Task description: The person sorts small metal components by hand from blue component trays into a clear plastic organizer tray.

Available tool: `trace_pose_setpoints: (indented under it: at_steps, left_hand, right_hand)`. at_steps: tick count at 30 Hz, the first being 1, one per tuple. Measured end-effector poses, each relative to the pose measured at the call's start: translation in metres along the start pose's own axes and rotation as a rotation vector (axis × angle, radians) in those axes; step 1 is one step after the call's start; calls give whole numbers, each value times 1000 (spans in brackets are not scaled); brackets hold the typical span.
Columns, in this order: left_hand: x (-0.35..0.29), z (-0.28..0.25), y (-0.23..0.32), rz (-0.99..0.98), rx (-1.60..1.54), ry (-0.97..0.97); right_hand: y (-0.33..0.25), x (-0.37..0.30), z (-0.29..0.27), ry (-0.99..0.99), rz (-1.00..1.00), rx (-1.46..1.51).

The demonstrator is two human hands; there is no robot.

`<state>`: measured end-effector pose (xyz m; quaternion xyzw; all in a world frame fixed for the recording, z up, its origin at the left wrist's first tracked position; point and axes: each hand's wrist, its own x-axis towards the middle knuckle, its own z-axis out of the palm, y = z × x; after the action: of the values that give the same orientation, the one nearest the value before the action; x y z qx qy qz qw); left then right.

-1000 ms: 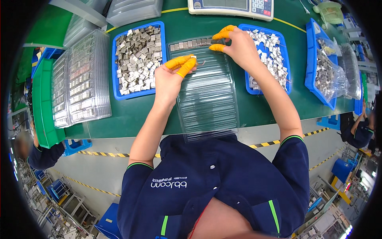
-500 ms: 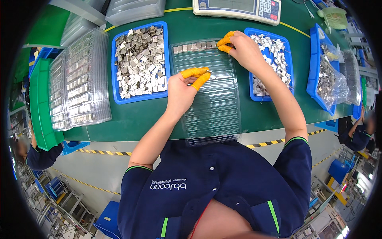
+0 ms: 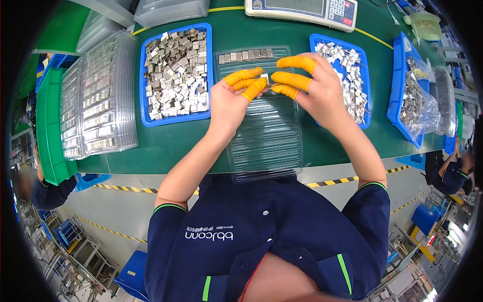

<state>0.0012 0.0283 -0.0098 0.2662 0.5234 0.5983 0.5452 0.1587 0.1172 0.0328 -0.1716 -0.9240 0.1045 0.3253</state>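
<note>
Green worktop (image 3: pixel 151 151) spans the upper half of the frame, digital scale (image 3: pixel 297 6) at top edge. Clear ribbed tray (image 3: pixel 266 146) sits centre, between two blue bins, presumably to keep reach short on both sides.

Left hand (image 3: pixel 226 103), centre frame, pinches a small metal piece (image 3: pixel 265 77) above the tray. Fingertip grip, probably because the piece is tiny. Right hand (image 3: pixel 324 95), just right of it: fingers spread, no grasp visible; can't tell if it touches the piece. Both wear yellow finger cots, likely for grip or cleanliness.

Contents: tray has a row of pieces (image 3: pixel 245 56) in its top slot, ribs seemingly keeping them aligned. Left blue bin (image 3: pixel 176 121): heaped loose silver-grey pieces. Right blue bin (image 3: pixel 366 75): brighter pieces, thin leads visible. Upper left: stacked clear trays (image 3: pixel 100 100), rows filled.
</note>
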Motion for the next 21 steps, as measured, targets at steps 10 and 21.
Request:
trace_pose_setpoints:
  at_steps: [10, 21]
  left_hand:
    - [18, 17, 24, 26, -80, -61]
    - [27, 9, -29, 795, 1493, -44]
  right_hand:
    - [12, 0, 5, 69, 100, -68]
    - [62, -2, 39, -161, 219, -238]
